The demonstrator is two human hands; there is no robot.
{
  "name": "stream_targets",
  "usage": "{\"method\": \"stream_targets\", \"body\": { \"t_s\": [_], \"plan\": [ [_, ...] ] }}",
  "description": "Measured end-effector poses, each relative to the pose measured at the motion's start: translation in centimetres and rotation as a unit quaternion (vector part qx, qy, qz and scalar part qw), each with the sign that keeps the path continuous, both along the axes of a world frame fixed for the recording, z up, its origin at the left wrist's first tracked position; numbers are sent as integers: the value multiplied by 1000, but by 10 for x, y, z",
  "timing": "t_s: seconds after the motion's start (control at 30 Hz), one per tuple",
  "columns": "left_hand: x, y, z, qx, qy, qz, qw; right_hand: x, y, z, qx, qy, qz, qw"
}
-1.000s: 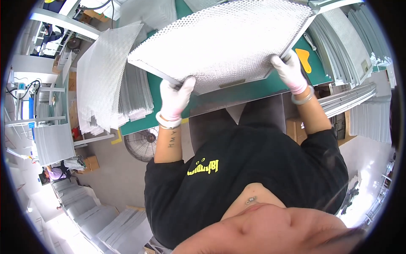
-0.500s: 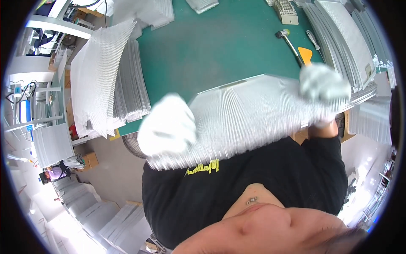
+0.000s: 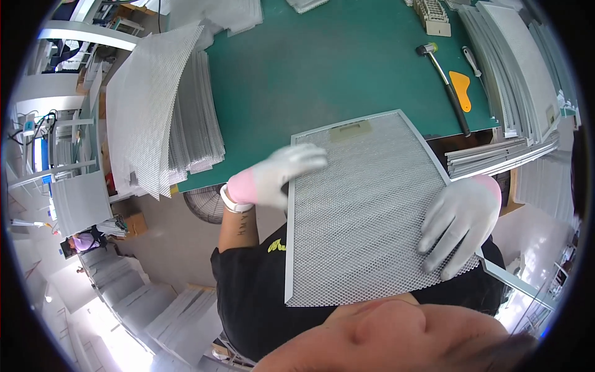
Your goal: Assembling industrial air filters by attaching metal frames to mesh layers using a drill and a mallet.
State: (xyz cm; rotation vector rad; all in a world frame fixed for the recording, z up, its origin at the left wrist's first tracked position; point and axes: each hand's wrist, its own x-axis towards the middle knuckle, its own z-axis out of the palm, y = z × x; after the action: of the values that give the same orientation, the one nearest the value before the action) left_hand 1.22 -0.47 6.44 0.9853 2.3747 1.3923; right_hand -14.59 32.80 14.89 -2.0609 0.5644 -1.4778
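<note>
A grey metal mesh filter panel [image 3: 365,217] lies across the near edge of the table and in front of my body. A thin metal frame borders its left, far and right sides, and a pale tab is set near its far edge. A frame strip [image 3: 520,283] sticks out at an angle from its near right corner. My left hand [image 3: 279,173], in a white and pink glove, is open at the left frame edge, its fingers stretched over the mesh. My gloved right hand [image 3: 462,223] is open too, fingers spread flat on the mesh at the right.
On the green table [image 3: 266,80] stand a stack of mesh sheets [image 3: 145,105] at left and framed panels [image 3: 517,68] at right. A mallet [image 3: 446,80], an orange scraper [image 3: 460,91] and a screwdriver [image 3: 471,61] lie between. Metal strips [image 3: 496,156] sit at the right edge.
The panel was tilted and blurred, with both hands at its ends; now its mesh face shows flat. My left hand has shifted right and away from me, my right hand nearer to me.
</note>
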Motion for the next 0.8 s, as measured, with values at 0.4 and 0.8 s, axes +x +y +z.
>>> {"method": "stream_targets", "body": {
  "t_s": [0.4, 0.8],
  "plan": [
    [9, 7, -54, -319, 76, 338, 882, 36, -68, 4, 9, -26, 73, 997],
    [4, -11, -118, -176, 170, 455, 856, -3, -58, 2, -39, -55, 119, 991]
  ]
}}
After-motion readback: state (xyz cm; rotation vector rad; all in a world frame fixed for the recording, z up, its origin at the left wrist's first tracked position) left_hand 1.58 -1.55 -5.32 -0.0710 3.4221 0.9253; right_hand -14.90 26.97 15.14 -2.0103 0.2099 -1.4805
